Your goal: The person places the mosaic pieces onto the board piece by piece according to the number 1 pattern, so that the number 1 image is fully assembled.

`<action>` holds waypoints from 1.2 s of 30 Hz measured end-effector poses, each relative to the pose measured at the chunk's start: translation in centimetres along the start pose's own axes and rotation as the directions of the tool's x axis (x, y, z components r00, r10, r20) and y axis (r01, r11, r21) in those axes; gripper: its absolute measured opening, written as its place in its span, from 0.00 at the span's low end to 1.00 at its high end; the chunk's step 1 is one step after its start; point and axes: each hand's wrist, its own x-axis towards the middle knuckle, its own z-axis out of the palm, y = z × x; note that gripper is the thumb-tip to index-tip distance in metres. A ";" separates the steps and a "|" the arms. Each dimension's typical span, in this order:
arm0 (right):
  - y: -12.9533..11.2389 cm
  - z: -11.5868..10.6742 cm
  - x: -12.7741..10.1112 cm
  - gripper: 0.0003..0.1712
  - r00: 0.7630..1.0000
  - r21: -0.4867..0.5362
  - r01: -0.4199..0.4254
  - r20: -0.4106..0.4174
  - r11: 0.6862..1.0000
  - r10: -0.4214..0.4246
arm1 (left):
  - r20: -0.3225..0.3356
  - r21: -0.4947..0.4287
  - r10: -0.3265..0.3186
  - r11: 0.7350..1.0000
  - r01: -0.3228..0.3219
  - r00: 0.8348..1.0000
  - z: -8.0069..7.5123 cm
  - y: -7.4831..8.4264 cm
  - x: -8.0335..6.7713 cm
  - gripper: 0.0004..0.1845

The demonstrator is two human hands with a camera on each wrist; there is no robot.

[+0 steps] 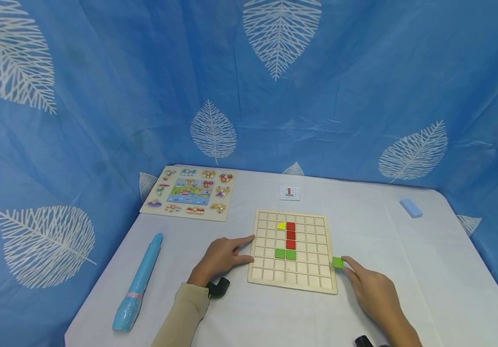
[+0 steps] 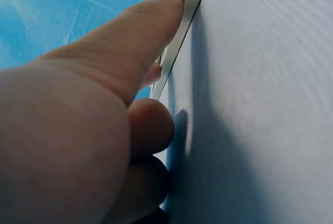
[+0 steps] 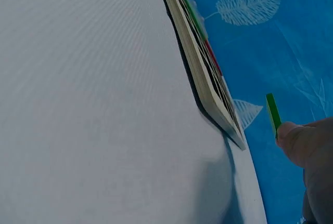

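A square wooden grid board [image 1: 312,258] lies on the white table. Set in its cells are a column of three red tiles [image 1: 290,235], two green tiles [image 1: 280,253] in a row below it, and a yellow piece [image 1: 281,225] beside the top red one. My left hand [image 1: 219,256] touches the board's left edge with extended thumb and index finger; its other fingers are curled under. Just off the board's right edge, my right hand [image 1: 376,291] pinches a green square tile [image 1: 338,262] between thumb and finger. In the right wrist view that tile [image 3: 272,112] appears edge-on, raised.
Behind the board lies a small pattern card [image 1: 289,193]. A picture puzzle board [image 1: 190,193] is at the back left, a blue wrapped umbrella-like object [image 1: 139,284] at the left, and a light blue block [image 1: 411,207] at the back right. A blue leaf-patterned curtain [image 1: 144,86] surrounds the table.
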 end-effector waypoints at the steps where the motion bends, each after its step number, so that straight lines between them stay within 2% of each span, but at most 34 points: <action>1: -0.1 0.1 0.2 0.21 1.000 -0.002 0.003 0.003 1.000 -0.003 | 0.000 -0.001 -0.001 1.000 0.001 1.000 0.0 0.0 0.0 0.36; 12: -2.0 0.8 1.8 0.19 0.998 0.033 0.046 0.044 0.998 -0.048 | -0.004 -0.006 -0.003 1.000 0.003 1.000 0.0 0.1 -0.1 0.36; 19: -2.9 1.5 2.7 0.19 0.992 0.034 0.037 0.118 0.999 -0.041 | -0.006 0.004 0.001 1.000 -0.001 1.000 0.0 0.1 0.0 0.36; 24: -3.4 2.1 3.2 0.19 0.988 0.045 0.061 0.142 0.997 -0.067 | -0.001 0.004 0.007 1.000 -0.007 1.000 -0.1 0.2 0.0 0.36; 36: -4.2 3.6 4.5 0.16 0.974 0.103 0.050 0.213 0.993 -0.071 | -0.004 -0.006 0.020 1.000 -0.020 1.000 -0.2 0.1 -0.1 0.36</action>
